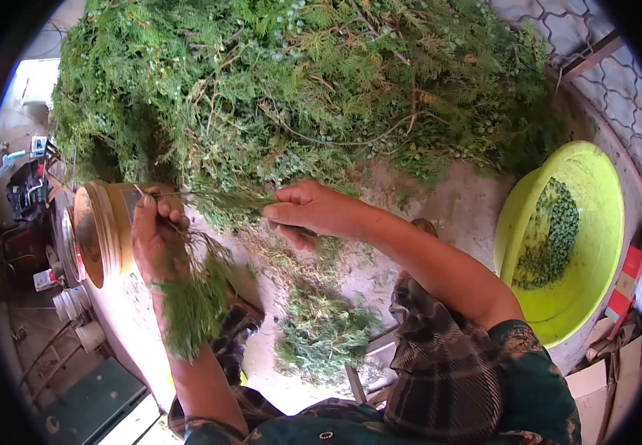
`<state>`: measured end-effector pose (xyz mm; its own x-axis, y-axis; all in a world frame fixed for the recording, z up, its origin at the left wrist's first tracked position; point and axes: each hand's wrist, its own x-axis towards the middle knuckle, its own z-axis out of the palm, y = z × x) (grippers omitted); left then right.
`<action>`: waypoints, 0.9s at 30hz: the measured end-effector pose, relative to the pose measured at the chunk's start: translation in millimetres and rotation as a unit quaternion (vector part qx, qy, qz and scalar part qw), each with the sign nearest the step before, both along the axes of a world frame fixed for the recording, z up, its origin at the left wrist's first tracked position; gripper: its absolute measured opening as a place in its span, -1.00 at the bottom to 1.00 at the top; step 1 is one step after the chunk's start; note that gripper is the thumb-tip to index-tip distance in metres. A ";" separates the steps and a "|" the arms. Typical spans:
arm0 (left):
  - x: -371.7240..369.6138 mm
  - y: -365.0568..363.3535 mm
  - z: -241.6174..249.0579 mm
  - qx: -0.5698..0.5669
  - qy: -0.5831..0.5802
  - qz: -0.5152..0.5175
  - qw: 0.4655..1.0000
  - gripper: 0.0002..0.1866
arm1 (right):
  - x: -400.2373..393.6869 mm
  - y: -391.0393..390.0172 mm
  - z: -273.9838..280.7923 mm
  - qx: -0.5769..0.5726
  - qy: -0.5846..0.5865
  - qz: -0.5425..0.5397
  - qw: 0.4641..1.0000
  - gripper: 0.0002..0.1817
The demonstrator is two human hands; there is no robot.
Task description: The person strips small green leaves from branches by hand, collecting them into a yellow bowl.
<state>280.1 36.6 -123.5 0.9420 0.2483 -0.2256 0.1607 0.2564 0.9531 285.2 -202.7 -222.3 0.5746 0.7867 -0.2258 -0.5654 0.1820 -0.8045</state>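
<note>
My left hand (159, 241) is closed at the left, beside a yellow-brown bucket, with the stem end of an evergreen sprig (228, 202) in its fingers. A bunch of feathery green sprigs (195, 304) hangs from this hand over my wrist. My right hand (300, 213) pinches the leafy part of the same sprig, so it stretches nearly level between both hands. Behind them rises a large heap of evergreen branches (313, 81) with small pale-green cones. Below my right hand, between my knees, lies a smaller pile of loose sprigs (328, 337).
A lime-green basin (610, 245) stands tilted at the right with many small green cones inside. The yellow-brown bucket (117, 222) is at the left. Cardboard (588, 382) lies at the lower right, and a dark green board (87, 404) at the lower left.
</note>
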 end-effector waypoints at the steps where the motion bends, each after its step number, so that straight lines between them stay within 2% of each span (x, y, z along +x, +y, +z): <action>1: 0.0 8.5 -7.6 0.030 0.002 -0.001 1.000 -0.79 | -6.0 -3.8 -3.4 0.036 0.058 -0.003 0.998 -0.71; 2: -1.8 10.6 -15.0 0.026 0.008 -0.001 1.000 -0.79 | -9.6 -8.2 -5.7 0.032 0.064 -0.004 0.997 -0.71; 4: -4.9 10.5 -24.1 0.050 0.055 0.068 0.995 -0.80 | -12.5 -15.5 -8.5 0.050 0.147 -0.001 0.988 -0.72; 6: -7.2 27.7 -42.0 0.005 0.048 0.076 0.996 -0.80 | -14.1 -21.1 -15.9 0.070 0.143 0.007 0.987 -0.72; 9: -7.8 42.9 -64.1 -0.064 0.026 0.097 0.993 -0.80 | -13.4 -19.8 -18.8 0.015 0.130 -0.038 0.991 -0.69; 11: -4.4 39.5 -66.9 -0.114 0.039 0.116 0.986 -0.79 | -13.6 -21.3 -18.2 0.034 0.139 -0.045 0.989 -0.70; 12: -2.7 38.5 -67.6 -0.117 0.039 0.118 0.985 -0.79 | -13.4 -25.0 -15.4 0.043 0.149 -0.061 0.986 -0.72; 14: 0.1 34.5 -69.5 -0.126 0.041 0.142 0.981 -0.80 | -12.6 -27.5 -7.2 -0.008 0.123 -0.057 0.991 -0.77; 16: 2.4 27.3 -65.9 -0.133 0.058 0.168 0.975 -0.81 | -16.0 -23.0 -15.7 -0.165 -0.052 -0.067 0.983 -0.77; 17: 3.1 24.3 -65.8 -0.136 0.071 0.199 0.968 -0.81 | -17.3 -21.1 -28.8 -0.224 -0.169 -0.095 0.955 -0.69; 18: 3.7 23.2 -66.7 -0.139 0.083 0.229 0.960 -0.81 | -18.4 -22.2 -27.6 -0.224 -0.168 -0.092 0.956 -0.69; 20: 1.6 26.5 -73.4 -0.149 0.085 0.243 0.955 -0.81 | -19.3 -25.5 -19.5 -0.283 -0.269 -0.108 0.915 -0.70; 22: 0.5 24.4 -76.8 -0.159 0.089 0.259 0.949 -0.81 | -19.5 -27.8 -11.0 -0.274 -0.287 -0.114 0.911 -0.71; 24: 3.0 19.2 -79.7 -0.206 0.132 0.332 0.911 -0.78 | -21.3 -28.0 -14.0 -0.265 -0.305 -0.123 0.906 -0.72; 26: -0.6 23.4 -78.5 -0.244 0.131 0.315 0.908 -0.78 | -25.5 -27.0 -25.6 -0.269 -0.354 -0.158 0.882 -0.86; 27: -3.1 22.5 -75.7 -0.282 0.128 0.297 0.903 -0.79 | -27.1 -28.5 -26.7 -0.269 -0.352 -0.157 0.883 -0.86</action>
